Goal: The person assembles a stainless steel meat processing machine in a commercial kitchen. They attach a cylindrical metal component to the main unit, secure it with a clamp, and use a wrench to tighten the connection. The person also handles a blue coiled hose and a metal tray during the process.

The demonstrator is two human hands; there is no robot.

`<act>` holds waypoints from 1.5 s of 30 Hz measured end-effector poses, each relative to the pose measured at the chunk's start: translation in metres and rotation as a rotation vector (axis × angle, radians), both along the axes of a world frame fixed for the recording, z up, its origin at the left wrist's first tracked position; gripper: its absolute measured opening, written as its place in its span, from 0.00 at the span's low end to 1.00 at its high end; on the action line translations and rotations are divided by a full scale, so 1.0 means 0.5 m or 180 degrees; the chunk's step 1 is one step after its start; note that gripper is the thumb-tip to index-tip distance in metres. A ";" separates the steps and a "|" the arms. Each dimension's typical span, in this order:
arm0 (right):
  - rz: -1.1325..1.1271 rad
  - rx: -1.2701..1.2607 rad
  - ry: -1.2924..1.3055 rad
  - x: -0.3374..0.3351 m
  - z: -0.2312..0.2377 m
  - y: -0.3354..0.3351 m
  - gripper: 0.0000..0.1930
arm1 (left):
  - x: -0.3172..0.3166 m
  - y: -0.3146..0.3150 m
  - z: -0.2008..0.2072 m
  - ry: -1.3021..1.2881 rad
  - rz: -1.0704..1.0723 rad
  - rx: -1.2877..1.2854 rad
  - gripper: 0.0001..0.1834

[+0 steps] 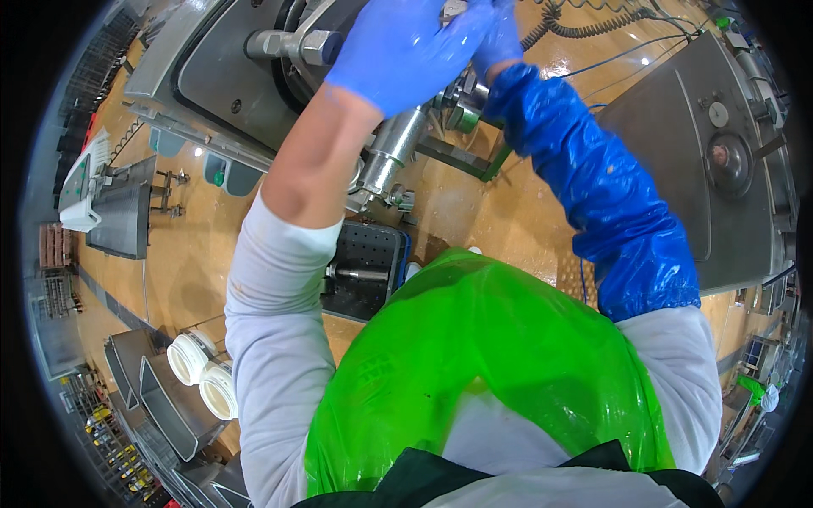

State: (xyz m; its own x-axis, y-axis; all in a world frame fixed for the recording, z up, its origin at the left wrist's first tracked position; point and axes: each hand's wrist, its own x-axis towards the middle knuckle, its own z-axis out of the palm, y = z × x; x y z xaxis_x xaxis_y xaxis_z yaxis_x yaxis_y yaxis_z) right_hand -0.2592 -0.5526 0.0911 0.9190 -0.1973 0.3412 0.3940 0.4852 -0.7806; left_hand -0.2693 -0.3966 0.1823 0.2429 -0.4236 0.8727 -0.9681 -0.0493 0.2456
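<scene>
Both my hands wear blue gloves and reach up to a steel machine (220, 76) at the top of the view. My left hand (398, 51) lies spread over a metal fitting near a large hex nut (309, 46). My right hand (500, 34), with a blue plastic sleeve on its forearm, is closed around a small metal part at the top edge. A shiny steel tube (394, 152) angles down below my hands. A green plastic apron (483, 364) covers my front.
A second steel machine housing (703, 161) stands at the right. A black perforated crate (368, 262) sits on the wet orange floor (195, 262) below the tube. Two white round containers (203, 372) rest at the lower left beside steel trays. A coiled cable (584, 25) hangs at the top.
</scene>
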 end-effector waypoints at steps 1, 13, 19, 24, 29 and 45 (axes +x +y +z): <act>0.0406 0.0697 -0.0324 -0.011 0.001 0.049 0.25 | 0.008 -0.052 -0.021 -0.0309 0.0654 -0.0659 0.19; -0.0306 -0.3067 0.0052 -0.153 0.032 -0.053 0.16 | 0.025 -0.007 -0.048 0.1169 -0.0241 0.1226 0.13; -0.1035 -0.2961 0.0312 -0.175 0.125 -0.148 0.19 | 0.026 -0.041 -0.056 0.2792 -0.0626 0.1233 0.10; -0.0808 -0.1833 -0.0278 -0.172 0.167 -0.076 0.21 | 0.080 -0.033 -0.139 0.0649 0.0040 0.1719 0.13; -0.0890 -0.1914 -0.1146 -0.100 0.275 -0.065 0.22 | 0.011 -0.044 -0.128 0.2352 -0.0361 0.1117 0.14; -0.0989 -0.3054 -0.2400 0.102 0.251 0.080 0.24 | 0.054 -0.001 -0.188 0.1985 -0.0537 0.0385 0.11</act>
State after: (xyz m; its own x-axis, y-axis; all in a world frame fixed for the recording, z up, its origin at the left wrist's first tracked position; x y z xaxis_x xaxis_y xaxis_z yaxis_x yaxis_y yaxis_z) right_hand -0.2079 -0.5128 0.2164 0.3929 0.2478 0.8856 0.8901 -0.3445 -0.2985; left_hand -0.2425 -0.3971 0.0882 0.6095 -0.5865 0.5335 -0.6428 0.0283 0.7655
